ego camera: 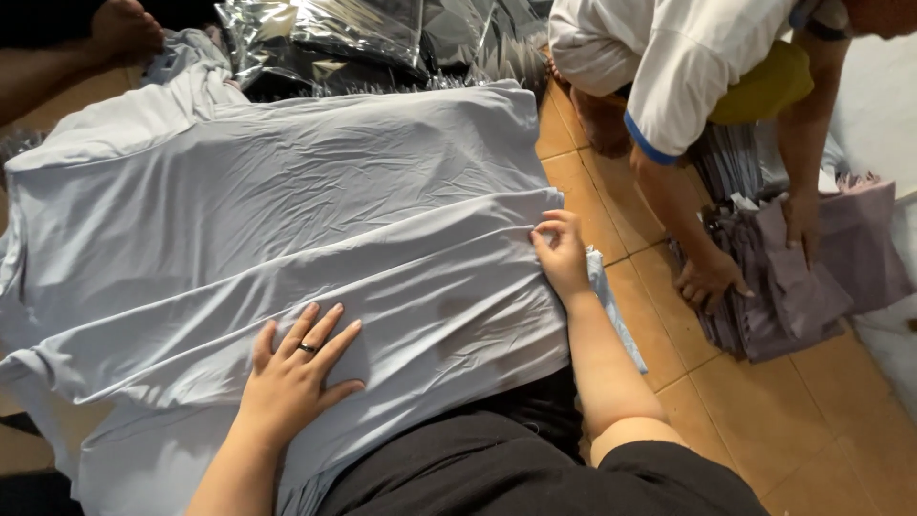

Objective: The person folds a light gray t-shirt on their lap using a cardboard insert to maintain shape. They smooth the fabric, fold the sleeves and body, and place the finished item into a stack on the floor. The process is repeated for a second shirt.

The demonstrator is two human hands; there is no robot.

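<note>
A large pale blue-grey cloth (315, 191) lies spread and wrinkled over the tiled floor in front of me. My left hand (296, 368), with a dark ring on one finger, rests flat on the cloth near its front edge, fingers spread. At the cloth's right edge my right hand (562, 256) pinches a fold of the fabric between its fingers. A narrow strip of the same cloth hangs past my right wrist. My black clothing shows at the bottom.
Another person in a white shirt (669, 67) bends over at the right, both hands on a stack of folded mauve cloths (812, 287). Shiny plastic bags (363, 38) lie at the back. A bare foot (124, 29) shows at top left. Orange floor tiles (764, 411) lie to the right.
</note>
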